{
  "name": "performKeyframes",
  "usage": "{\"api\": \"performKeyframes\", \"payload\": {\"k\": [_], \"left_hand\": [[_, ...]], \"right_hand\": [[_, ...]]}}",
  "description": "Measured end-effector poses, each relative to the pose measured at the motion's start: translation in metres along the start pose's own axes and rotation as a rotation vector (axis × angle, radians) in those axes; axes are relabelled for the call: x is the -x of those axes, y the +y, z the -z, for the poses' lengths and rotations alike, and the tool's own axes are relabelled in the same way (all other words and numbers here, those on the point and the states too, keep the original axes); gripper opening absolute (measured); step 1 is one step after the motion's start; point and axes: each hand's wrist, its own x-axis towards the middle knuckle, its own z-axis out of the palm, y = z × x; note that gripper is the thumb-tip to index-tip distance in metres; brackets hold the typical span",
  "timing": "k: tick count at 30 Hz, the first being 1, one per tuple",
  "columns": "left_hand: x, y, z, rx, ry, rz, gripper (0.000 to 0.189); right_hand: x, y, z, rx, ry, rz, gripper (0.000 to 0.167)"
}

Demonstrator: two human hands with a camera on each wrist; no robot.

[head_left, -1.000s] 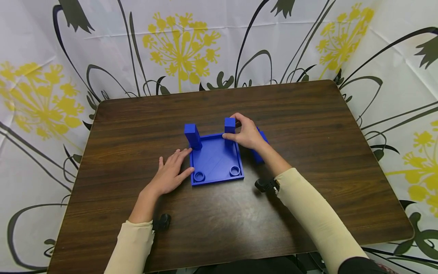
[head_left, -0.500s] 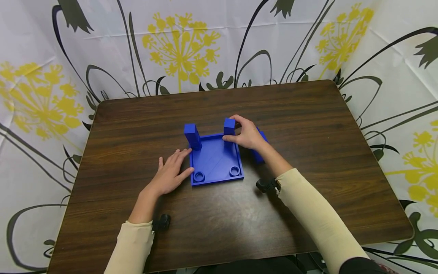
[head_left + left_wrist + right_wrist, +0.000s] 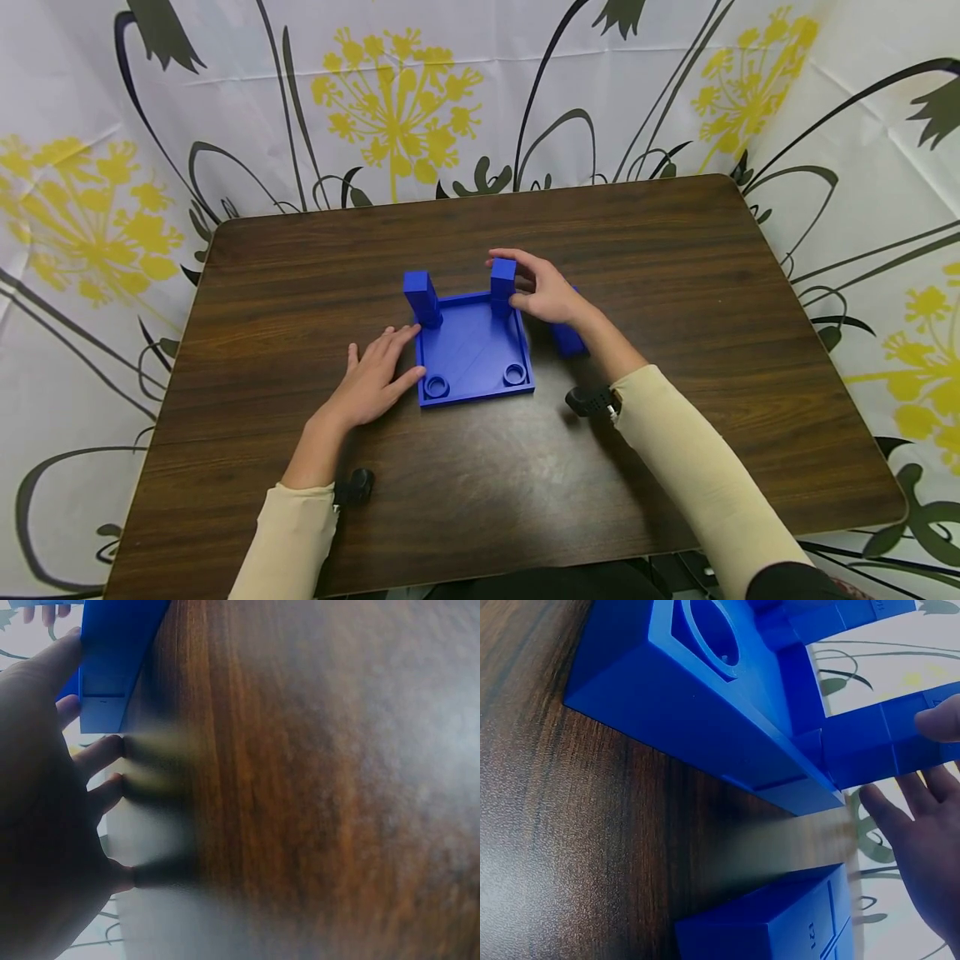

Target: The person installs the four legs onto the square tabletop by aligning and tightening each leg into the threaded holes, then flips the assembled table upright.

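A shallow blue square tabletop [image 3: 472, 358] lies upside down on the table, with round sockets in its two near corners. My right hand [image 3: 551, 292] is round an upright blue square leg [image 3: 503, 283] at the far right corner. In the right wrist view the thumb [image 3: 941, 721] overlaps the leg's face, and the fingers spread behind it. Another blue leg [image 3: 422, 296] stands at the far left corner, leaning slightly. My left hand [image 3: 367, 383] rests with fingers extended, thumb and fingertips against the tabletop's left side. The left wrist view shows its side wall [image 3: 112, 675] by the fingers.
More blue leg pieces [image 3: 568, 339] lie to the right of the tabletop, partly hidden under the right forearm. The brown wood-grain table [image 3: 315, 275] has a far edge against a flower-print curtain [image 3: 450, 92].
The right hand has shifted round the leg: its thumb moved from the front to the right side and its fingers reach further left behind. The leg turned slightly earlier. The left hand stays put.
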Motion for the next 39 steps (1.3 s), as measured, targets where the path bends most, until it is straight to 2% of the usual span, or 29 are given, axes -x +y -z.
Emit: {"api": "performKeyframes", "payload": {"k": [5,10,14,25,28,33,39], "left_hand": [[0.0,0.001,0.0,0.004,-0.002,0.0,0.069],[0.0,0.001,0.0,0.002,-0.003,0.0,0.069],[0.0,0.001,0.001,-0.003,-0.002,0.0,0.069],[-0.001,-0.001,0.0,0.0,0.007,-0.013,0.068],[-0.001,-0.002,0.0,0.002,0.008,-0.015,0.069],[-0.001,-0.001,0.0,0.003,0.008,-0.013,0.069],[-0.001,-0.001,0.0,0.006,0.006,-0.012,0.069]], "right_hand": [[0.0,-0.002,0.0,-0.04,-0.036,0.007,0.064],[0.003,-0.02,-0.001,-0.047,-0.049,0.007,0.056],[0.005,-0.03,-0.001,-0.029,-0.045,-0.013,0.053],[0.007,-0.033,-0.001,0.009,-0.005,-0.054,0.054],[0.005,-0.025,-0.001,0.034,0.01,-0.074,0.055],[-0.001,0.0,-0.002,0.066,0.041,-0.087,0.057],[-0.001,0.004,-0.002,0.102,0.071,-0.12,0.059]]}}
